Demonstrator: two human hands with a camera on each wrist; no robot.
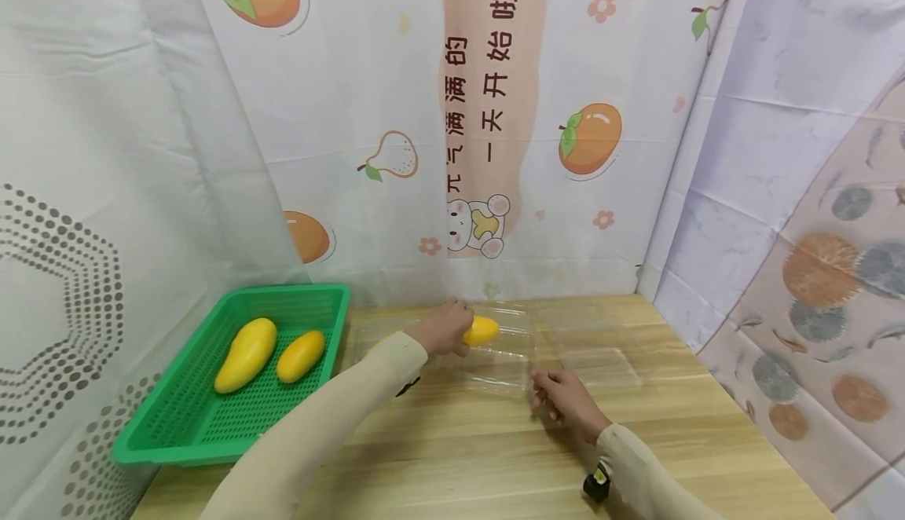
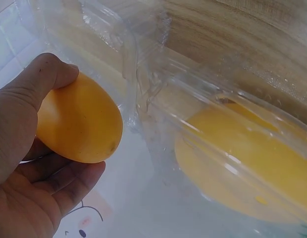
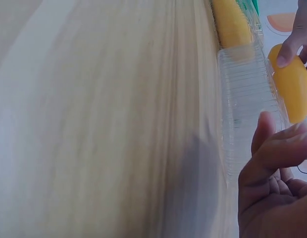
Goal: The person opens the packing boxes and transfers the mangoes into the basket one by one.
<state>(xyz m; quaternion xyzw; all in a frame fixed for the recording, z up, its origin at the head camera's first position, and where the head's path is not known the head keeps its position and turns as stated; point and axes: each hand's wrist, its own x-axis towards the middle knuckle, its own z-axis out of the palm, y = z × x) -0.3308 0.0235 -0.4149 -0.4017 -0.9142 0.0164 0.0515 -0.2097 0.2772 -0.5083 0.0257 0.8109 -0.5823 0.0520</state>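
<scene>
My left hand (image 1: 447, 327) grips a yellow-orange mango (image 1: 482, 331) above a clear plastic box (image 1: 495, 382). In the left wrist view, the thumb lies on top of the mango (image 2: 89, 119) and the fingers are beneath it. Another mango (image 2: 232, 158) shows through clear plastic beside it; in the head view the left sleeve mostly covers this one. My right hand (image 1: 566, 402) is by the box's front right corner, its fingers loosely curled with nothing visible in them. Whether it touches the plastic I cannot tell.
On the left stands a green basket (image 1: 338, 324) with a long mango (image 1: 246, 355) and a smaller mango (image 1: 301, 357) inside. More clear plastic (image 1: 601, 367) lies to the right on the wooden table (image 1: 452, 457). Printed curtains (image 1: 339, 214) enclose the back and sides.
</scene>
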